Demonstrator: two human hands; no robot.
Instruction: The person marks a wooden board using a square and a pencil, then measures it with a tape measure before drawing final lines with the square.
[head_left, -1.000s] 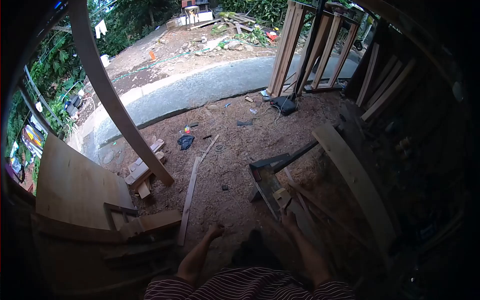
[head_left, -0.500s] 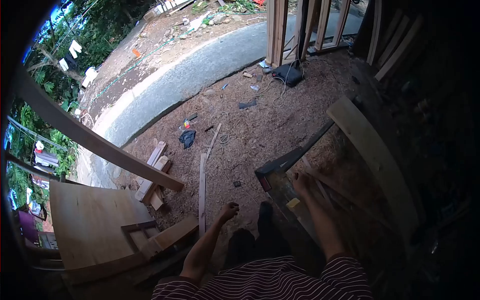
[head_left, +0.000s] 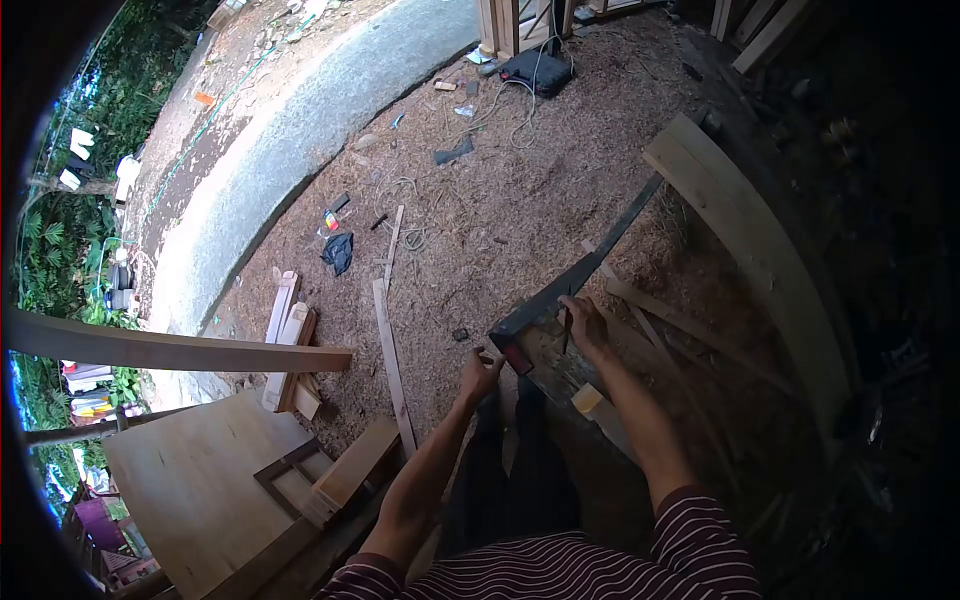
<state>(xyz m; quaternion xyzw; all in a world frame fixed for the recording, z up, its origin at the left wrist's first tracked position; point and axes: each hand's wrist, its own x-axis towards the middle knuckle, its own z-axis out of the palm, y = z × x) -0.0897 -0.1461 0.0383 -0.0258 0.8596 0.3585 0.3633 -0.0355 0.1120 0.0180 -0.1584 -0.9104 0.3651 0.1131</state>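
My right hand [head_left: 590, 328] is closed around a thin dark stick-like tool [head_left: 566, 335], over a worn wooden workbench top [head_left: 548, 350]. Along the bench's far edge runs a long dark bar [head_left: 570, 285], with a red piece [head_left: 517, 358] at its near end. My left hand [head_left: 482, 376] is just left of that red piece, fingers curled and thumb drawn in; I cannot tell what, if anything, it pinches. A short pale wood block [head_left: 588, 399] sits on the bench below my right hand.
A broad curved-looking board [head_left: 750, 220] stands at right. To the left are a long beam [head_left: 200, 345], stacked wood pieces [head_left: 290, 330], a plywood sheet [head_left: 205, 470] and a narrow strip [head_left: 392, 365]. A black case [head_left: 538, 72] with a cord lies on the shavings-covered ground.
My left hand has moved up and right to the red piece. My right hand has shifted up and slightly left, and the thin tool now shows. The view has turned.
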